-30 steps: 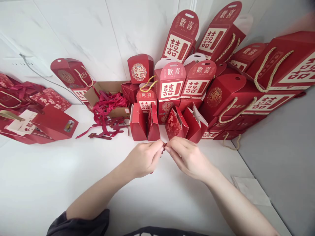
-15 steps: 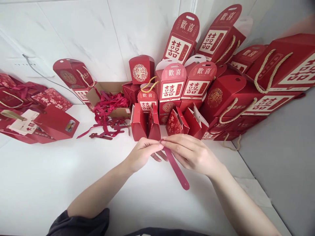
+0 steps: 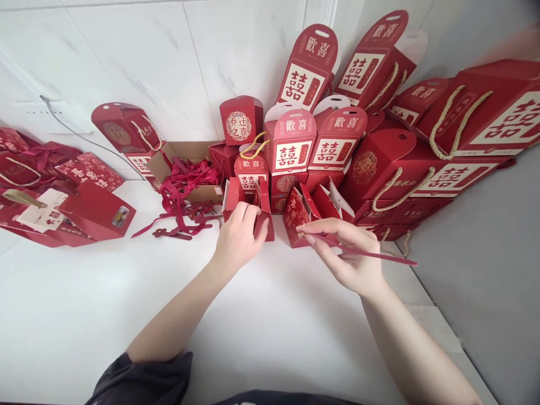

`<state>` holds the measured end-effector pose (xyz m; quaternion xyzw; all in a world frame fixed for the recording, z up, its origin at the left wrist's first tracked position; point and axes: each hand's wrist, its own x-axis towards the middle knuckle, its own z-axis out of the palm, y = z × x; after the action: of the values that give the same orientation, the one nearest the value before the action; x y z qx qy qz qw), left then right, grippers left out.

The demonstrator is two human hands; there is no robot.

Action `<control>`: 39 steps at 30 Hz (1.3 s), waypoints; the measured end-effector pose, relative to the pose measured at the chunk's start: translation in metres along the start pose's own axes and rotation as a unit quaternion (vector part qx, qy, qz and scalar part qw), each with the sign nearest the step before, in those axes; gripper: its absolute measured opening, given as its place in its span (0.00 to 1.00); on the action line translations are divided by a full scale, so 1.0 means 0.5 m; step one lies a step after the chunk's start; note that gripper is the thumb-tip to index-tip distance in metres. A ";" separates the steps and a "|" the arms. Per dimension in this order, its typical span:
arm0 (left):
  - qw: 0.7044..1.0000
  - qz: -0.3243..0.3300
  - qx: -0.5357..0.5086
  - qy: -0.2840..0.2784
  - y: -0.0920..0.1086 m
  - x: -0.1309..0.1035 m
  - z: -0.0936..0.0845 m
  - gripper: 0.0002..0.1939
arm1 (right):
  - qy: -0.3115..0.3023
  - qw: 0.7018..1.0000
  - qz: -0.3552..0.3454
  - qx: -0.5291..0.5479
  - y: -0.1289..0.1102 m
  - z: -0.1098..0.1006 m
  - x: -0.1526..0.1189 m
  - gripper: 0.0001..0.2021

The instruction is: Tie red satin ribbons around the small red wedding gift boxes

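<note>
Between its thumb and fingers, my right hand [image 3: 352, 253] pinches one end of a flat dark pink strap [image 3: 379, 254], whose free end points right. Just behind the pinch stands an open red box with a floral print [image 3: 295, 222]. My left hand [image 3: 240, 233] is over the front of another open red box [image 3: 267, 216], thumb apart from the curled fingers; nothing shows in it, and whether the fingertips touch the box is hidden.
A cardboard box [image 3: 185, 149] of pink ribbons is at the back left. Red gift boxes [image 3: 295, 152] are stacked against the wall and at the right. More red packages [image 3: 101, 211] lie at the far left of the white table [image 3: 160, 292].
My hands have moved apart. My left hand has let go of the strap and is at the left box; my right hand has moved right, with the strap now pointing right.
</note>
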<state>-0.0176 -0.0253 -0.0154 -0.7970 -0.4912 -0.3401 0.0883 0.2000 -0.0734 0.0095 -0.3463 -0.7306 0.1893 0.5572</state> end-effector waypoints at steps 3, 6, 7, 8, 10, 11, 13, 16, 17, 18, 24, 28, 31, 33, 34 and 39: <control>0.991 0.004 0.129 0.045 -0.018 0.012 0.034 0.17 | 0.006 1.000 -0.007 -0.024 -0.003 -0.008 0.002 0.10; 0.983 0.004 0.168 0.079 -0.021 0.023 0.058 0.20 | 0.006 0.999 -0.014 -0.041 -0.003 -0.016 0.003 0.11; 0.982 0.003 0.169 0.087 -0.018 0.027 0.062 0.20 | 0.006 0.999 -0.015 -0.046 -0.003 -0.019 0.003 0.11; 0.981 0.001 0.170 0.093 -0.015 0.031 0.064 0.20 | 0.004 0.999 -0.015 -0.051 -0.002 -0.023 0.003 0.11; 0.982 0.009 0.165 0.094 -0.005 0.039 0.062 0.16 | 0.010 0.998 -0.022 -0.060 -0.001 -0.031 0.004 0.12; 0.983 0.020 0.156 0.089 -0.001 0.041 0.058 0.14 | 0.013 0.997 -0.024 -0.067 -0.001 -0.037 0.005 0.11; 0.988 0.054 0.123 0.079 0.004 0.042 0.044 0.09 | 0.021 0.995 -0.022 -0.090 -0.003 -0.049 0.008 0.10; 0.992 0.096 0.059 0.065 -0.001 0.031 0.007 0.06 | 0.008 0.992 -0.018 -0.122 -0.010 -0.068 0.015 0.09; 0.992 0.099 0.037 0.065 -0.006 0.025 -0.007 0.06 | -0.002 0.992 -0.023 -0.125 -0.012 -0.074 0.018 0.09; 0.992 0.102 0.012 0.069 -0.014 0.018 -0.022 0.05 | -0.011 0.991 -0.030 -0.126 -0.014 -0.079 0.020 0.08; 0.941 0.245 -0.222 -0.067 -0.059 -0.027 -0.080 0.06 | -0.098 0.990 -0.022 -0.100 -0.016 -0.092 0.024 0.07; 0.925 0.306 -0.213 -0.072 -0.045 -0.055 -0.083 0.09 | -0.283 0.958 -0.040 -0.009 -0.033 -0.084 0.020 0.09; 0.919 0.371 -0.129 -0.038 -0.024 -0.073 -0.077 0.09 | -0.397 0.917 -0.044 0.010 -0.061 -0.077 0.011 0.10; 0.904 0.418 -0.087 0.028 -0.014 -0.085 -0.068 0.09 | -0.469 0.882 -0.025 0.015 -0.082 -0.075 0.003 0.10; 0.895 0.435 -0.075 0.063 -0.010 -0.090 -0.062 0.09 | -0.502 0.865 -0.014 0.020 -0.091 -0.075 -0.002 0.09; 0.885 0.438 -0.094 0.123 0.000 -0.100 -0.032 0.06 | -0.568 0.823 0.005 0.003 -0.112 -0.076 -0.016 0.06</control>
<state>-0.0395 -0.0692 -0.0349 -0.8872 -0.0430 -0.4069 0.2132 0.2207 -0.1216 0.0528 -0.1792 -0.9154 0.3578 0.0435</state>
